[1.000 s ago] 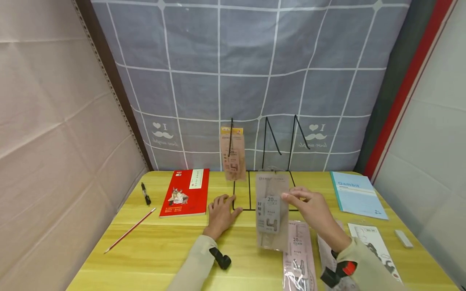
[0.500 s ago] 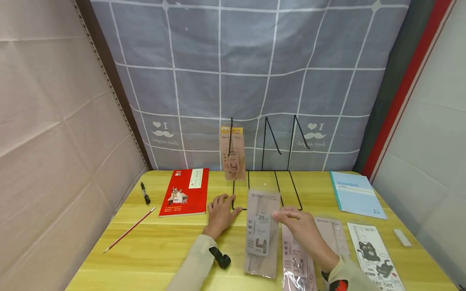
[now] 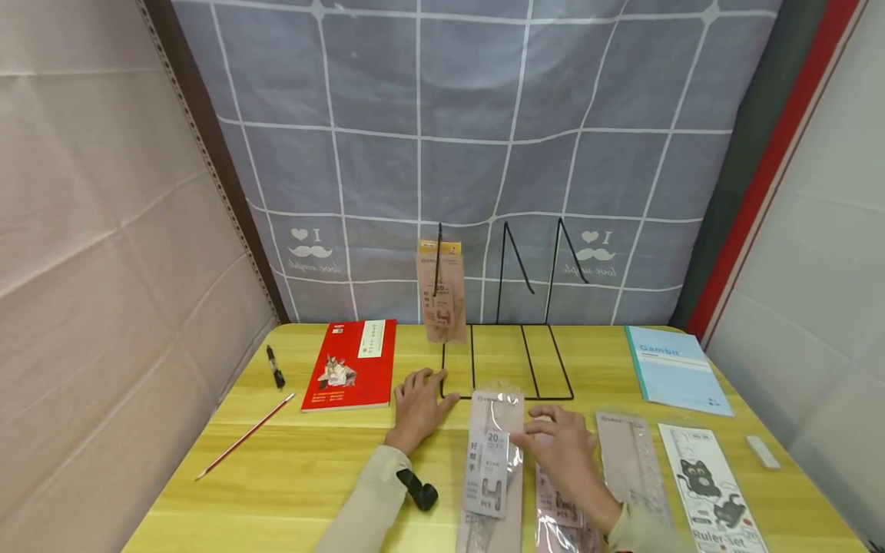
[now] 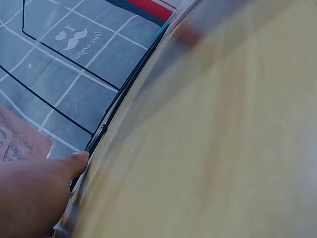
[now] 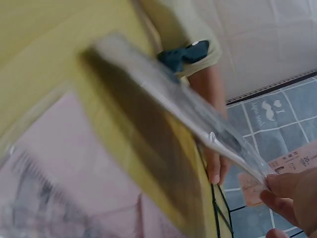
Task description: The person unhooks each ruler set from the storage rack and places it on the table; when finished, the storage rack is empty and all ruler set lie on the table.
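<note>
Ruler packet (image 3: 488, 476), 1, pinched in right hand (image 3: 565, 455), left hand (image 3: 419, 408) relaxed on 1 rack (image 3: 473, 361), 3 hooks (image 3: 519, 257)

Held pack (image 3: 489, 472): clear thin plastic, glossy, crinkly, bright glare along the edge in the right wrist view. Flat pack (image 3: 631, 461) and hanging pack (image 3: 442, 307): same clear plastic look. Rack (image 3: 530, 361): metal-looking wire, smooth, dark coated finish. Tabletop (image 3: 276, 476): wood-grain, smooth, slight sheen. Backdrop (image 3: 470, 100): matt cloth, rippled. Side sheet (image 3: 104, 192): matt cloth, creased. Sleeve (image 3: 362, 507): matt cloth. Red book (image 3: 351, 367): smooth paper cover. Notebook (image 3: 680, 372): smooth paper cover. Pencil (image 3: 245, 436): smooth painted finish. Pen (image 3: 276, 367): dark plastic look.
</note>
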`<state>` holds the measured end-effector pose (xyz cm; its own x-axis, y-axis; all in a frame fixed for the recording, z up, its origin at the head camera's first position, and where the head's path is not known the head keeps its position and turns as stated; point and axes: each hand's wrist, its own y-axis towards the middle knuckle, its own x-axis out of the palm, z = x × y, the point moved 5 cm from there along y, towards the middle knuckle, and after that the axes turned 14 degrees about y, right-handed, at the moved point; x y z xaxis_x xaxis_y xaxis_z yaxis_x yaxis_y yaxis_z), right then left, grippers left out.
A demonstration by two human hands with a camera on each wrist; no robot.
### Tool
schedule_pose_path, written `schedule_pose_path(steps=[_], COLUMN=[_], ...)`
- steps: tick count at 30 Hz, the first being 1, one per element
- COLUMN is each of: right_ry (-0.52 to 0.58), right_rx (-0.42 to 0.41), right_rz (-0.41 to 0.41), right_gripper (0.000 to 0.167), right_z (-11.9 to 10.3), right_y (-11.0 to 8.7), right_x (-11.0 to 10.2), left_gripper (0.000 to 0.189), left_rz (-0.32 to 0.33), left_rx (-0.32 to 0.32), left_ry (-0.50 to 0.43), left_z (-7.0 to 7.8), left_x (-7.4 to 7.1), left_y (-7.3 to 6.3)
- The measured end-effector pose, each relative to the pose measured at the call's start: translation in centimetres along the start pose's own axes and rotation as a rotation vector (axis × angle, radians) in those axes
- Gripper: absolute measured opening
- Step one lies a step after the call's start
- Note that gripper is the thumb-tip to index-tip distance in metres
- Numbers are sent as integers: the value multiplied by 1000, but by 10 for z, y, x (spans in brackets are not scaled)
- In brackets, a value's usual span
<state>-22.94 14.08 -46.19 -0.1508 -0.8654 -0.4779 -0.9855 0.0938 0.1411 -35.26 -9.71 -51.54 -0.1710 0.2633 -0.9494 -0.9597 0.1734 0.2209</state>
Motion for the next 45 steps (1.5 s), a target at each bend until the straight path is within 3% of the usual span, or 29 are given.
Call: schedule_pose_path(steps=[4,13,29,38,45], right_ry=[-111,-212,-291,-219,-190], right_rx=[-49,-127,-66,-96,-117], right_rz=[30,33,18,2,-35], right_gripper=[17,14,23,23,31], right_z=[9,21,26,4,-8], right_y=[-1,0,-3,-5,29], right_x=[5,13,15,-8,-48], left_gripper=[59,58,58,58,58], left_rz=[0,14,1,6,8], left_rx=[1,3,0,-2,-3], left_ry=[-8,-5,-12,-26,-18], left_z=[0,0,-1,-1,-2], left_x=[1,0,2,2,5], left_y=[0,-2,-1,-1,-1])
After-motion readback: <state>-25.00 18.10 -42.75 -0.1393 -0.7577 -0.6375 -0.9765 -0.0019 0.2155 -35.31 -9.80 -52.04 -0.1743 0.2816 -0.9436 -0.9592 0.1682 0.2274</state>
